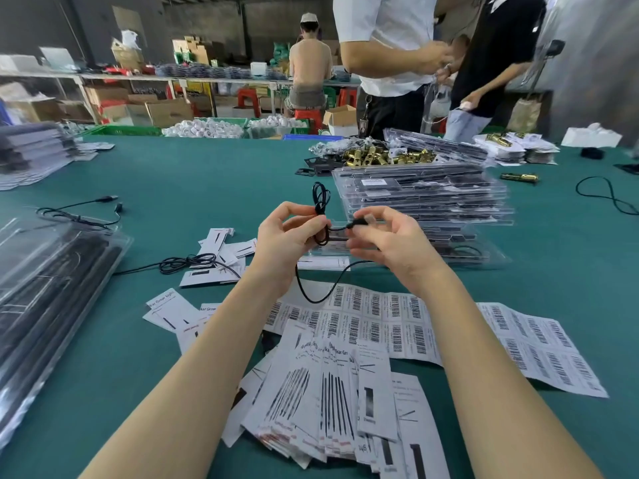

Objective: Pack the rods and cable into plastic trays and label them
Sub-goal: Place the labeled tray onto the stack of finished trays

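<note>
- Above the green table [193, 174], in the head view, your left hand [287, 236] pinches a bundle of looped black cable [320, 202], its loops standing up past your fingers.
- Your right hand [383, 236] pinches the cable's plug end between thumb and fingertips; the plug itself is too blurred to make out.
- A slack length of the cable hangs below both hands and dips to just above the barcode label sheet [380, 319].
- That sheet lies flat near your forearms; its bars show clearly, but the small print beside them is too fine to read.
- Fanned in front of you are printed insert cards [332, 388] drawn with black rods; a few read "kar Gro", the rest of the words covered by overlapping cards.
- One card [166, 305] to the left reads "kar Grow Light", its first letters cut off.
- Behind your hands stands a stack of clear plastic trays [422, 198] already holding dark rods; a dark label on the top one cannot be read.
- At the left edge lies another pile of trays with rods [52, 288], partly out of frame.
- Loose cables [188, 262] lie on the table left of your hands.
- Brass fittings [377, 155] sit heaped beyond the tray stack.
- Two standing people [394, 43] at the far side are cut off by the top of the frame.
</note>
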